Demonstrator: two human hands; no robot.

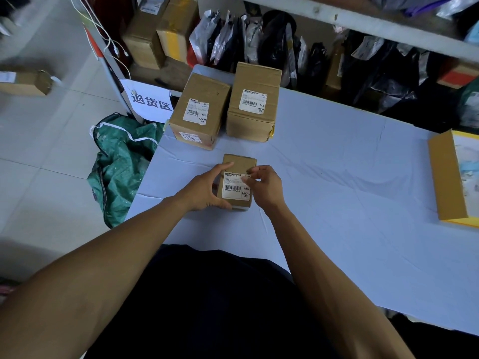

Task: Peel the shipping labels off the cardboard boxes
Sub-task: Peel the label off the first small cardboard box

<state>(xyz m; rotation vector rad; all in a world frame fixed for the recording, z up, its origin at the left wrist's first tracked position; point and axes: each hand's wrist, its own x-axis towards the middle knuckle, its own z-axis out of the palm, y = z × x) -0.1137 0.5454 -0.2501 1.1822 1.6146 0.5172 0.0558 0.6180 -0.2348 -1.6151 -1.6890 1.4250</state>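
Surroundings: we see two bigger cardboard boxes at the far left of the table, left box and right box just beside each other, each with a white label on top. Open yellow box at the table's right edge. Green sack on the floor left of the table, white paper sign above it. Shelf of bagged parcels behind. Nothing sits between us and the work.

Small box is near the table's front-left, well short of the two big ones. Its long axis runs away from us; label faces up, text upright to us.

Left hand grips the small box's left side, thumb and fingers curled round it. Right hand pinches the label's top-right corner; we can't tell how far it's lifted.
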